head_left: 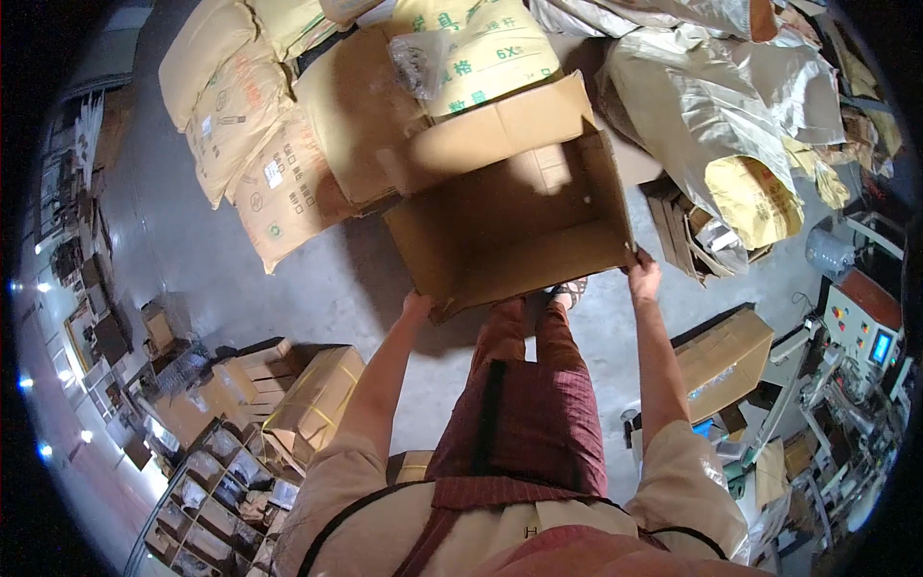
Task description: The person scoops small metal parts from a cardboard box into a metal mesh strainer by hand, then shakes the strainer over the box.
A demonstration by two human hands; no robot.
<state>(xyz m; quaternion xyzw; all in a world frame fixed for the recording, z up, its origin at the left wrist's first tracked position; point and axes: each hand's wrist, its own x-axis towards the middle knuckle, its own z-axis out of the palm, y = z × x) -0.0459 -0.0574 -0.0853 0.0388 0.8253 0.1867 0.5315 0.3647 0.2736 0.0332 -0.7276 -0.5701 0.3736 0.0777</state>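
Observation:
An open brown cardboard box [510, 236] is held out in front of my legs, its inside facing me and a long flap standing up along its far edge. At its near left corner my left hand [416, 306] is closed on the cardboard; the fingers are partly hidden. My right hand [643, 276] grips the near right corner, with fingertips showing at the edge. Inside the box I see bare cardboard, partly in shadow.
Stacked paper sacks [288, 183] lie beyond the box to the left. Large silvery bags [697, 106] are piled far right. A closed carton [726, 356] and a machine control box [862, 322] stand at right. Strapped cartons [322, 399] and a divided rack [207, 500] are at left.

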